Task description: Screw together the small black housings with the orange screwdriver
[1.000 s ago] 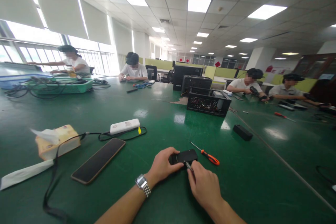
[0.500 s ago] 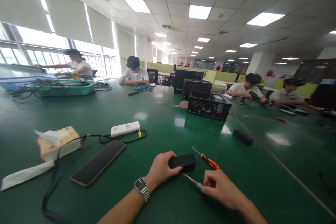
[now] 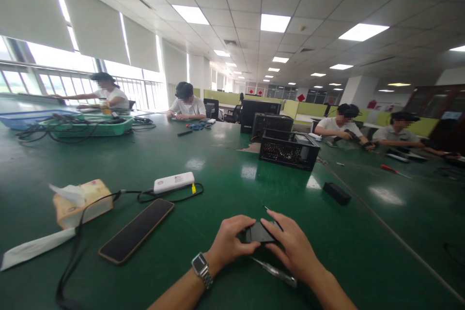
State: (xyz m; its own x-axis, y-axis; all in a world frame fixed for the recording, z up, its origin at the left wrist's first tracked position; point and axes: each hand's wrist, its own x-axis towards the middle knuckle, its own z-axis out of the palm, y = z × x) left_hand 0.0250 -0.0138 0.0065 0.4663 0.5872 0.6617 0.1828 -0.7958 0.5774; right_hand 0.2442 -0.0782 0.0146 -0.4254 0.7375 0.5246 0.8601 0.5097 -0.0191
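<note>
A small black rectangular box [image 3: 259, 233] lies between my hands just above the table. My left hand [image 3: 229, 238], with a watch on its wrist, grips the box's left end between thumb and fingers. On the opposite end, my right hand [image 3: 295, 248] has its fingers over the top and its thumb at the near side. A screwdriver with a clear handle [image 3: 279, 274] lies on the table below the right hand. Only the shaft tip of the orange-handled screwdriver [image 3: 266, 208] shows beyond my right fingers; the hand covers the rest.
On the left lie a phone [image 3: 137, 230], a white power bank [image 3: 174, 182] with a cable, and a tissue pack [image 3: 87, 206]. A second black block [image 3: 336, 193] is at the right. Open computer cases [image 3: 288, 152] stand farther back. Several people sit around the table.
My right hand has let go of the clear-handled screwdriver, which now lies on the table. That hand has moved up and left onto the black box.
</note>
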